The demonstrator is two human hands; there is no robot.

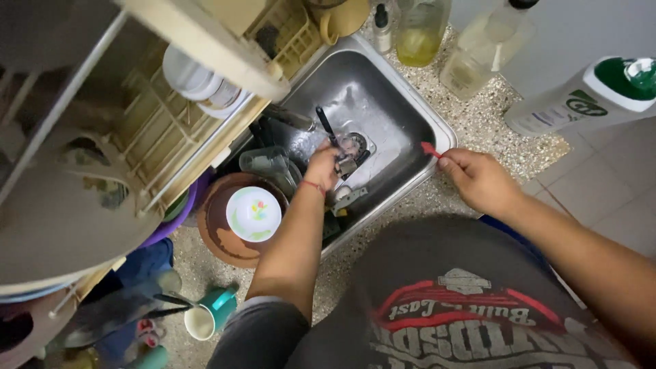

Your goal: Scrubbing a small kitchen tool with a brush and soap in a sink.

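Left hand (321, 166) clenched round utensil handles (326, 127) over sink (410, 123), utensil ends hidden; right hand (478, 179) pinching red item (430, 148), perhaps toothbrush, mostly covered.

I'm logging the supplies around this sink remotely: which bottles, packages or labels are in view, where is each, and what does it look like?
White bottle: lying at the right edge, green cap, green label mark.
Clear bottle: counter behind the sink, pale liquid, dark top.
Yellow-liquid bottle: behind the sink, clear.
Small bottle: behind the sink, dark cap, contents unclear.
No screens or signs.
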